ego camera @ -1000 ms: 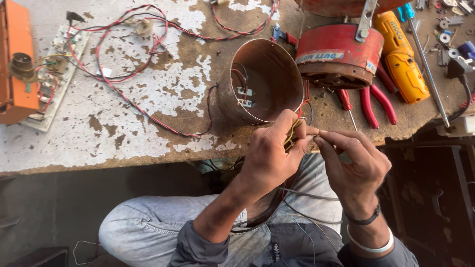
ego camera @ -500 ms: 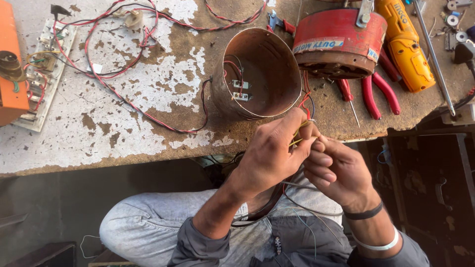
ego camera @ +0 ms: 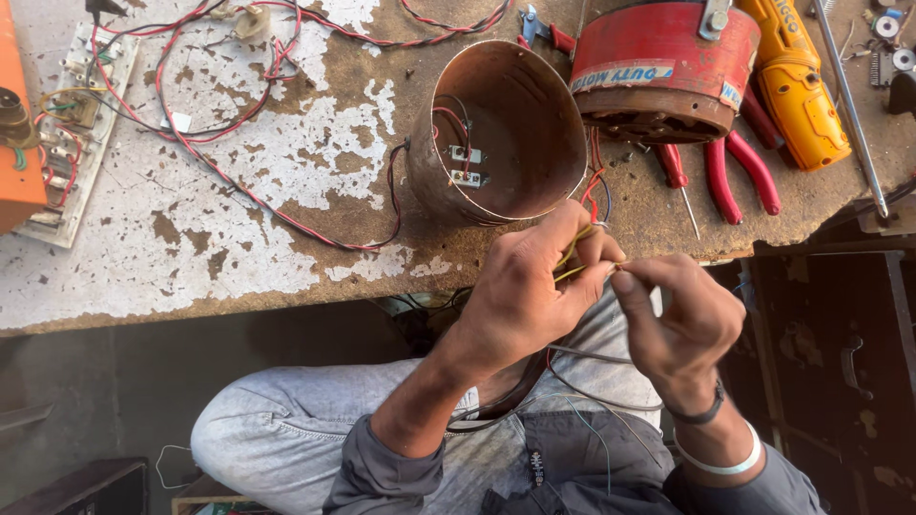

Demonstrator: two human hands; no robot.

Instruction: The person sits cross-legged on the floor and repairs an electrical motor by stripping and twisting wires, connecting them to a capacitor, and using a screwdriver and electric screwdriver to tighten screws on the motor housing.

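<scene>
My left hand [ego camera: 530, 291] pinches thin yellow wires [ego camera: 571, 259] just below the bench edge. My right hand [ego camera: 682, 319] meets it from the right, thumb and forefinger closed on the same wire ends. Red and blue wires [ego camera: 596, 191] run up from my fingers toward the open brown metal cylinder [ego camera: 501, 129] lying on its side on the bench, a small terminal strip [ego camera: 465, 165] inside it. A red round motor part [ego camera: 658, 72] sits just right of the cylinder.
Red-handled pliers [ego camera: 739, 167], a screwdriver [ego camera: 673, 172] and a yellow power tool [ego camera: 801, 86] lie at the right. Red and black wires [ego camera: 239, 181] loop across the worn bench to a white board [ego camera: 67, 143] beside an orange box [ego camera: 19, 114]. Grey wires cross my lap.
My hands have stayed together on the yellow wires; the right hand's fingers shifted closer onto the wire ends. The view moved slightly, so the bench items sit higher.
</scene>
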